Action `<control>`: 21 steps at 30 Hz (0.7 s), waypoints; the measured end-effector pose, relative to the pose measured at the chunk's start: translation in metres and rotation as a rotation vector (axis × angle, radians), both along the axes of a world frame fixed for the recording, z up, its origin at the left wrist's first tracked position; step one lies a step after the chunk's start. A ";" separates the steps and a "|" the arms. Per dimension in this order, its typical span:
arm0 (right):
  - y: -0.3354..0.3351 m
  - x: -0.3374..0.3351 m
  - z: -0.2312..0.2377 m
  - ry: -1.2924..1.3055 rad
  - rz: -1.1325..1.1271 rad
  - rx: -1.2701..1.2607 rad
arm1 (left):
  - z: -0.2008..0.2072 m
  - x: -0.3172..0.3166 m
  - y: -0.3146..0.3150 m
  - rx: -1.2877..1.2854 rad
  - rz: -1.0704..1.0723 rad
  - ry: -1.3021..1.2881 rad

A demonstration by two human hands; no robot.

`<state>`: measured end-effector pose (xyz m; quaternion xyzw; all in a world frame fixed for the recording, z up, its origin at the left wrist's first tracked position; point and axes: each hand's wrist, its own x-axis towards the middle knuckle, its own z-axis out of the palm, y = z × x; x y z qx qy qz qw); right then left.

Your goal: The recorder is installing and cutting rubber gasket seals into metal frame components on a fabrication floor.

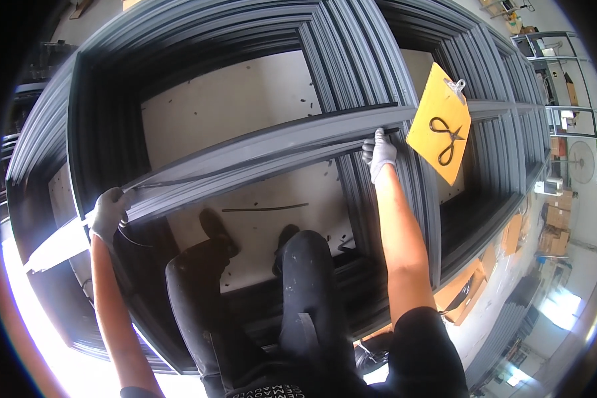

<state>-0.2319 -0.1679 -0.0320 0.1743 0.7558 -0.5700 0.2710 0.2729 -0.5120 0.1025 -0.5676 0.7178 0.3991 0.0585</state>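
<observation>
A grey frame bar (265, 142) crosses in front of me on a stack of grey window frames (368, 60). Along its groove runs a thin black rubber strip (245, 170). My left hand (108, 213), in a pale glove, is closed on the strip by the bar's left end, with a thin dark tail hanging below it. At the right end, my gloved right hand (380, 154) has curled fingers and its thumb against the strip. Just right of that hand lies a yellow clipboard (423, 129) with a metal clip, and black-handled scissors (454, 134) rest on it.
My legs stand inside one opening of the stacked frames. On the pale floor (259, 245) lie a dark strip piece (265, 207) and several black scraps. Open cardboard boxes (467, 292) stand beyond the frames at right, with shelving (557, 56) and a fan (580, 158) farther off.
</observation>
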 end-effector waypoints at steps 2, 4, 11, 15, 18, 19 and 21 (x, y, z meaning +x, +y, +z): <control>0.010 -0.015 -0.002 -0.045 0.011 0.051 | 0.000 -0.004 0.002 0.033 0.024 -0.052; 0.019 -0.027 -0.007 -0.103 0.066 0.112 | 0.003 -0.007 0.003 0.023 0.018 -0.061; 0.003 -0.002 -0.007 -0.104 0.070 -0.009 | -0.005 0.006 -0.009 0.036 -0.008 -0.026; 0.004 -0.013 -0.008 -0.091 0.000 0.027 | -0.006 0.003 -0.008 0.077 0.011 0.018; -0.006 0.014 0.006 -0.231 -0.009 0.005 | 0.001 0.004 -0.002 0.099 -0.052 -0.011; -0.006 0.023 0.000 -0.199 0.088 -0.014 | -0.001 0.005 -0.004 0.101 -0.046 -0.012; -0.011 0.024 0.000 -0.120 -0.006 -0.039 | 0.000 0.005 -0.009 0.106 -0.102 0.024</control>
